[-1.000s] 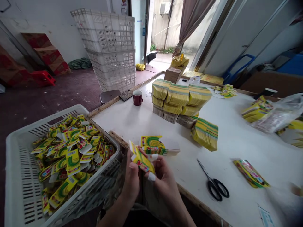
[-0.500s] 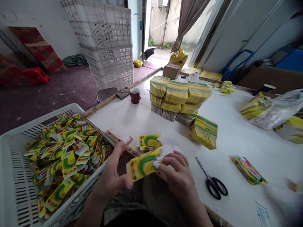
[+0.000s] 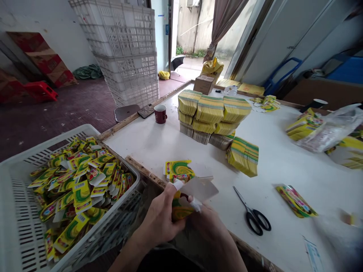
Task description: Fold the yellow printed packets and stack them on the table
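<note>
Close to the table's front edge, my left hand (image 3: 157,217) grips a small yellow-and-green printed carton (image 3: 181,209) from its left side. My right hand (image 3: 210,223) holds the same carton from the right; its fingers are blurred and partly hidden. A pale grey-white flat panel (image 3: 200,189) sticks out above both hands, and I cannot tell whether it belongs to the carton. White coverings show on some fingertips. Just beyond my hands lie a few flat yellow cartons (image 3: 178,167). Black-handled scissors (image 3: 252,213) rest on the table to the right.
A white plastic crate (image 3: 21,211) full of cartons stands at left. Bundled carton stacks (image 3: 210,113) occupy the table's middle, with a maroon mug (image 3: 160,114) and a phone (image 3: 146,110) to their left. At right are a colourful packet (image 3: 296,201) and a clear plastic bag (image 3: 329,128).
My left hand was open beside the carton and has closed on it. My right hand has moved slightly down, and the carton has turned, with a pale panel now showing above it.
</note>
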The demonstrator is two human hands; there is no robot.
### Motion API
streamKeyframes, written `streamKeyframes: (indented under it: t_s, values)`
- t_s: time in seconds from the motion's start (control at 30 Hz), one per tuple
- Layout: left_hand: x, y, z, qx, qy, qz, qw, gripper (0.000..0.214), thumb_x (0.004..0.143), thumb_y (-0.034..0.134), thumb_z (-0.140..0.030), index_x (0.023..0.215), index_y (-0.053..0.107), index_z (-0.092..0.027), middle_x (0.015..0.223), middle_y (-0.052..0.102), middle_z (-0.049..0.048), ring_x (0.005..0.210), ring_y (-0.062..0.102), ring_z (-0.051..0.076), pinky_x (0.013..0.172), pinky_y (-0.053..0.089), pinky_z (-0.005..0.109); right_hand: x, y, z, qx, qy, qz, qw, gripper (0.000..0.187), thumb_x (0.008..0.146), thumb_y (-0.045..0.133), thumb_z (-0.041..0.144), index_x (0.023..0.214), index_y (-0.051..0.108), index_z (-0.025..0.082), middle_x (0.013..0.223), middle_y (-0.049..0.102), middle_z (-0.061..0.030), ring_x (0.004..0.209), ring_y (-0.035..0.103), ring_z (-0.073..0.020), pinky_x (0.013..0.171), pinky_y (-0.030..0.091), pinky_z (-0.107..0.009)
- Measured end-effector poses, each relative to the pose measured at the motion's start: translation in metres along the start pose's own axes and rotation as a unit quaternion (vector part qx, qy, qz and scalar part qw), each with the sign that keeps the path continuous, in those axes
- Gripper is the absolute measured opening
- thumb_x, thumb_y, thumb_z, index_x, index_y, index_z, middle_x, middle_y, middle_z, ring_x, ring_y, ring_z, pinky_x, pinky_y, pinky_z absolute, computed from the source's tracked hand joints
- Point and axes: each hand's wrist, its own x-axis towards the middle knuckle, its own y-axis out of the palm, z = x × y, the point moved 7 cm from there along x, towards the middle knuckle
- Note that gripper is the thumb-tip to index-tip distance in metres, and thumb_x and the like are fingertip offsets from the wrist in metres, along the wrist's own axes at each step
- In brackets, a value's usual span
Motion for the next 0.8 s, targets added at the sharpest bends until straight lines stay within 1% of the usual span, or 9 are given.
streamKeyframes:
  t_s: [0.1, 0.2, 0.33, 0.43, 0.53, 0.6, 0.63, 0.7, 0.8]
  values:
    - [-0.003, 0.005, -0.004, 0.023, 0.039, 0.011, 0.999, 0.067, 0.066, 0.064, -0.01, 0.126, 0.041, -0.026, 0.112, 0.06, 0.0098, 0.098, 0.064, 0.026, 0.081, 0.051, 0.035, 0.0, 0.01, -0.003, 0.023, 0.034, 0.045, 0.998, 0.052, 0.079, 0.068, 0.052, 0.119, 0.066, 0.019, 0.092, 0.073, -0.0109, 0.09, 0.069, -0.0281, 0.08, 0.058, -0.042]
    - [-0.003, 0.004, -0.003, 0.033, 0.02, 0.025, 0.999, 0.064, 0.06, 0.062, -0.007, 0.118, 0.041, -0.025, 0.106, 0.06, 0.0073, 0.09, 0.064, 0.025, 0.075, 0.05, 0.033, -0.003, 0.004, -0.01, -0.01, 0.036, 0.04, 0.999, 0.054, 0.083, 0.062, 0.054, 0.127, 0.061, 0.021, 0.097, 0.073, -0.0109, 0.095, 0.068, -0.028, 0.083, 0.057, -0.043]
    - [0.001, 0.003, 0.001, 0.028, -0.015, 0.059, 0.998, 0.059, 0.063, 0.063, -0.011, 0.115, 0.04, -0.025, 0.099, 0.061, 0.0054, 0.081, 0.063, 0.024, 0.069, 0.048, 0.032, -0.012, -0.006, -0.005, -0.134, -0.063, 0.013, 0.989, 0.052, 0.089, 0.056, 0.05, 0.133, 0.056, 0.022, 0.11, 0.071, -0.0117, 0.11, 0.064, -0.0288, 0.095, 0.053, -0.045]
    - [0.003, 0.01, 0.004, -0.008, -0.028, 0.078, 0.997, 0.049, 0.069, 0.06, -0.012, 0.113, 0.042, -0.024, 0.096, 0.062, 0.0052, 0.082, 0.063, 0.023, 0.069, 0.048, 0.032, -0.018, -0.002, 0.006, -0.292, -0.163, 0.014, 0.942, 0.051, 0.091, 0.055, 0.026, 0.141, 0.048, 0.024, 0.132, 0.062, -0.0105, 0.127, 0.054, -0.0274, 0.106, 0.044, -0.044]
    - [0.002, 0.004, 0.015, -0.026, -0.084, -0.023, 0.996, 0.062, 0.068, 0.068, -0.017, 0.123, 0.039, -0.02, 0.118, 0.058, 0.0138, 0.109, 0.059, 0.03, 0.089, 0.047, 0.042, -0.018, -0.004, 0.01, -0.375, -0.227, -0.009, 0.899, 0.054, 0.091, 0.046, 0.01, 0.142, 0.047, 0.027, 0.142, 0.053, -0.0087, 0.132, 0.049, -0.0258, 0.108, 0.043, -0.043]
    - [-0.003, -0.006, 0.028, -0.015, -0.162, -0.112, 0.98, 0.078, 0.059, 0.08, -0.026, 0.126, 0.04, -0.019, 0.129, 0.051, 0.0173, 0.122, 0.05, 0.036, 0.1, 0.041, 0.05, -0.016, -0.018, 0.01, -0.383, -0.242, -0.071, 0.888, 0.053, 0.09, 0.045, 0.008, 0.14, 0.051, 0.027, 0.14, 0.056, -0.0087, 0.13, 0.052, -0.0265, 0.107, 0.045, -0.045]
    - [-0.005, -0.008, 0.034, -0.024, -0.203, -0.127, 0.971, 0.079, 0.056, 0.083, -0.03, 0.123, 0.044, -0.019, 0.127, 0.053, 0.0161, 0.122, 0.051, 0.037, 0.101, 0.041, 0.051, -0.016, -0.027, 0.009, -0.386, -0.245, -0.11, 0.883, 0.054, 0.09, 0.044, 0.008, 0.14, 0.05, 0.027, 0.139, 0.057, -0.0088, 0.129, 0.053, -0.0273, 0.106, 0.045, -0.047]
    - [-0.008, -0.005, 0.045, -0.105, -0.263, -0.099, 0.954, 0.064, 0.061, 0.081, -0.035, 0.114, 0.05, -0.02, 0.112, 0.062, 0.0104, 0.108, 0.061, 0.032, 0.093, 0.048, 0.047, -0.016, -0.039, 0.007, -0.405, -0.246, -0.159, 0.866, 0.061, 0.089, 0.044, 0.006, 0.146, 0.041, 0.027, 0.141, 0.054, -0.0095, 0.13, 0.051, -0.0293, 0.106, 0.045, -0.051]
    - [-0.01, -0.005, 0.053, -0.278, -0.297, -0.103, 0.908, 0.045, 0.073, 0.073, -0.036, 0.108, 0.051, -0.02, 0.094, 0.069, 0.0047, 0.086, 0.068, 0.023, 0.079, 0.055, 0.036, -0.014, -0.031, 0.001, -0.472, -0.248, -0.101, 0.84, 0.077, 0.087, 0.042, 0.004, 0.154, 0.014, 0.028, 0.157, 0.029, -0.0101, 0.142, 0.032, -0.0318, 0.108, 0.04, -0.054]
